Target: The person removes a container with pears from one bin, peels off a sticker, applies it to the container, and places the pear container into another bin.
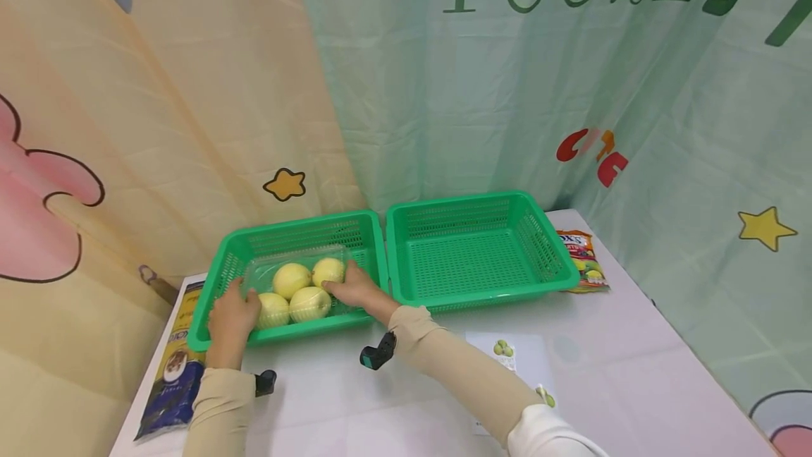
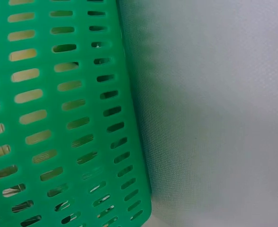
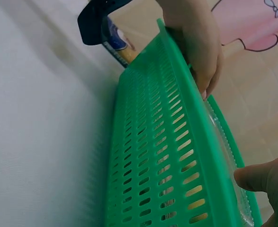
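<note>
Several round yellow fruits (image 1: 291, 280) sit in a clear plastic box (image 1: 261, 275) inside the left green basket (image 1: 298, 223). My left hand (image 1: 232, 314) grips the box's left end, reaching over the basket's near rim. At the right end, my right hand (image 1: 352, 288) holds the box with its thumb on the near side; some fingers are hidden. In the right wrist view, the left hand (image 3: 198, 45) bends down over the rim, while the right thumb (image 3: 253, 177) lies against the clear plastic. Only the slotted basket wall (image 2: 89, 109) and tablecloth show in the left wrist view.
A second green basket (image 1: 469, 259) stands close on the right, with nothing in it. Beyond it lies an orange snack bag (image 1: 585, 259). A blue and yellow bag (image 1: 171, 372) lies at the table's left edge. A printed sheet (image 1: 529, 355) is partly under the right forearm. Curtains hang behind.
</note>
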